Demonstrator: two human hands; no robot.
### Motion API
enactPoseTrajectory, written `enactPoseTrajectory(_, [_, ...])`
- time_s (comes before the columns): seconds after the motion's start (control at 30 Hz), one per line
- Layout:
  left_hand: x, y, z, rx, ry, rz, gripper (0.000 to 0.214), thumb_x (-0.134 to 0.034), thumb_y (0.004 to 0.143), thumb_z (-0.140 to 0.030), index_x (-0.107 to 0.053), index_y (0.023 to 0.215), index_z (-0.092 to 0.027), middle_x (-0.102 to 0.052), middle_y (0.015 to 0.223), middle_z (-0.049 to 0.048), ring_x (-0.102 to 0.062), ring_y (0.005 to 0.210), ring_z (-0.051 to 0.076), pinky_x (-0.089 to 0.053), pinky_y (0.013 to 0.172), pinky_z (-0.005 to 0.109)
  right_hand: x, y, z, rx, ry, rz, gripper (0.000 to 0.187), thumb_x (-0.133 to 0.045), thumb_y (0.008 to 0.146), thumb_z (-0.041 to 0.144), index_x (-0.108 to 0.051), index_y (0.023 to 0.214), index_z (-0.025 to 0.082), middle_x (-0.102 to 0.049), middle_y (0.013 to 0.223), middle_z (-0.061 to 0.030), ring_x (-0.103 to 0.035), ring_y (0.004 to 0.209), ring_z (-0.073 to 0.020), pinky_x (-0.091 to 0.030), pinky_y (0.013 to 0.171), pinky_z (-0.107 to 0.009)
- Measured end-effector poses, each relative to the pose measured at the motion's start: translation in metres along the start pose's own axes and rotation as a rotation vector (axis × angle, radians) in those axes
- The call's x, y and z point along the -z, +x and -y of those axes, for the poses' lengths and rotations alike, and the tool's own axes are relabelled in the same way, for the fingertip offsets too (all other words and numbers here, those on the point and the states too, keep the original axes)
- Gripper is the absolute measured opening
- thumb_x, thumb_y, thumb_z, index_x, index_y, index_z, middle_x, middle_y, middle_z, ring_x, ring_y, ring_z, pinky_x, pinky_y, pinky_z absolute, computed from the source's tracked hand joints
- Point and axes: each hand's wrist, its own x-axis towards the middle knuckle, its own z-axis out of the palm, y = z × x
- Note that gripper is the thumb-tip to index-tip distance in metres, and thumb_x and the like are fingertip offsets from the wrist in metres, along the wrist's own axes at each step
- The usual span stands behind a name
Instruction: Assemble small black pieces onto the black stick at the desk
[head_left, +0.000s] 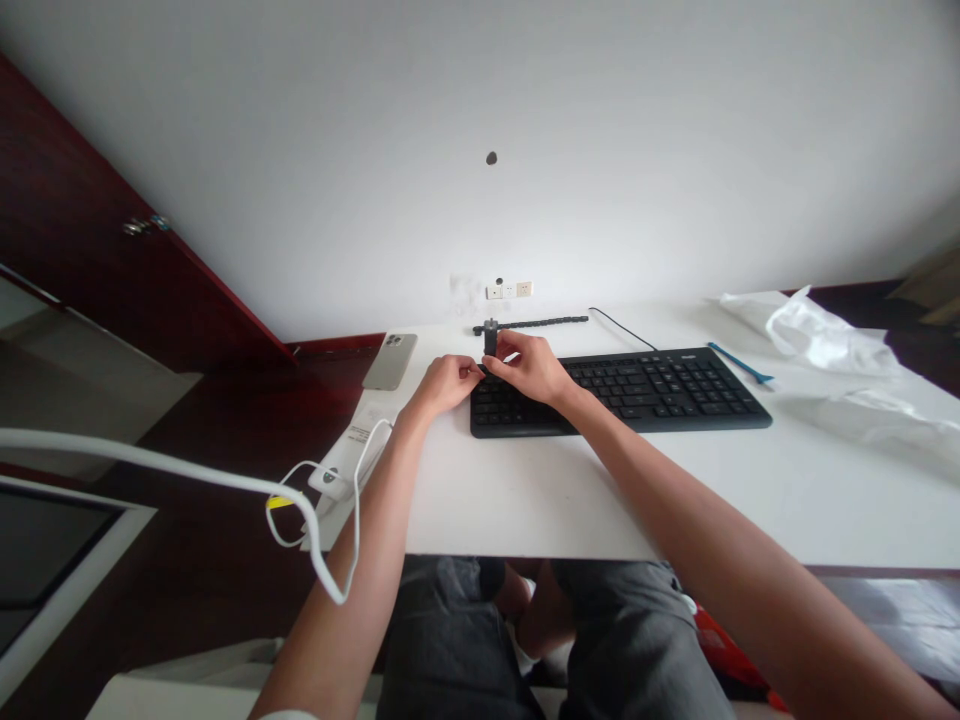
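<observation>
Both my hands meet over the left end of a black keyboard (660, 390) on the white desk (570, 490). My right hand (532, 365) pinches a small dark upright object (490, 338), perhaps a key puller or keycap, just above the keyboard's top-left corner. My left hand (444, 384) has its fingers curled, fingertips touching the same small dark piece beside the right hand's thumb. What exactly the piece is cannot be made out.
A phone (390, 360) lies face down at the desk's far left. A black rod-like item (532, 323) and cable lie behind the keyboard. A blue tool (739, 363) and white plastic bags (817, 335) sit right. A white cable (322, 500) and white device (349, 455) hang at the left edge.
</observation>
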Motion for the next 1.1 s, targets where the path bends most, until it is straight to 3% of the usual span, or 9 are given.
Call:
enactPoseTrajectory(0.33, [-0.001, 0.000, -0.001, 0.030, -0.044, 0.023, 0.022, -0.059, 0.084, -0.025, -0.079, 0.082, -0.018, -0.073, 0.073, 0.0027, -0.063, 0.069, 0.017, -0.042, 0.065, 0.026, 0.002, 0.000, 0.003, -0.041, -0.043, -0.029, 0.012, -0.063, 0.084, 0.030, -0.070, 0.089, 0.021, -0.074, 0.082, -0.0026, -0.070, 0.072, -0.0206, -0.055, 0.069, -0.031])
enactPoseTrajectory(0.5, [0.000, -0.001, -0.003, 0.017, -0.035, 0.032, 0.020, -0.058, 0.083, -0.025, -0.076, 0.081, -0.018, -0.067, 0.068, 0.0003, -0.057, 0.065, 0.015, -0.039, 0.063, 0.025, 0.000, -0.001, 0.008, -0.024, -0.032, -0.028, 0.013, -0.061, 0.083, 0.029, -0.069, 0.090, 0.020, -0.074, 0.082, -0.0014, -0.066, 0.063, -0.0165, -0.051, 0.065, -0.028])
enactPoseTrajectory(0.7, [0.002, -0.003, -0.006, 0.004, -0.030, 0.043, 0.017, -0.059, 0.082, -0.024, -0.074, 0.081, -0.018, -0.061, 0.064, -0.0014, -0.053, 0.062, 0.014, -0.035, 0.060, 0.026, -0.003, -0.003, 0.009, -0.046, 0.107, 0.004, 0.018, -0.056, 0.086, 0.027, -0.068, 0.100, 0.022, -0.073, 0.087, -0.0005, -0.065, 0.059, -0.0150, -0.050, 0.061, -0.028])
enactPoseTrajectory(0.8, [0.001, -0.003, -0.006, -0.004, -0.027, 0.044, 0.013, -0.059, 0.080, -0.022, -0.071, 0.079, -0.018, -0.060, 0.065, -0.0021, -0.052, 0.062, 0.014, -0.035, 0.061, 0.026, -0.006, -0.003, 0.006, -0.059, 0.192, 0.009, 0.016, -0.058, 0.091, 0.035, -0.066, 0.094, 0.021, -0.069, 0.081, -0.0005, -0.064, 0.059, -0.0154, -0.051, 0.058, -0.027])
enactPoseTrajectory(0.93, [-0.001, -0.003, -0.007, 0.001, -0.035, 0.063, 0.006, -0.065, 0.081, -0.026, -0.066, 0.078, -0.020, -0.055, 0.062, -0.0039, -0.049, 0.059, 0.013, -0.033, 0.058, 0.027, -0.009, 0.000, -0.003, -0.095, 0.241, -0.026, 0.034, -0.061, 0.094, 0.054, -0.066, 0.095, 0.020, -0.067, 0.076, -0.0010, -0.063, 0.058, -0.0152, -0.052, 0.057, -0.028])
enactPoseTrajectory(1.1, [-0.003, -0.002, -0.008, -0.028, -0.041, 0.039, 0.012, -0.066, 0.084, -0.028, -0.071, 0.093, -0.021, -0.055, 0.065, -0.0044, -0.048, 0.060, 0.013, -0.033, 0.060, 0.027, -0.009, 0.001, -0.006, -0.101, 0.295, -0.022, 0.037, -0.062, 0.094, 0.056, -0.065, 0.095, 0.019, -0.067, 0.075, -0.0020, -0.062, 0.058, -0.0149, -0.052, 0.057, -0.028])
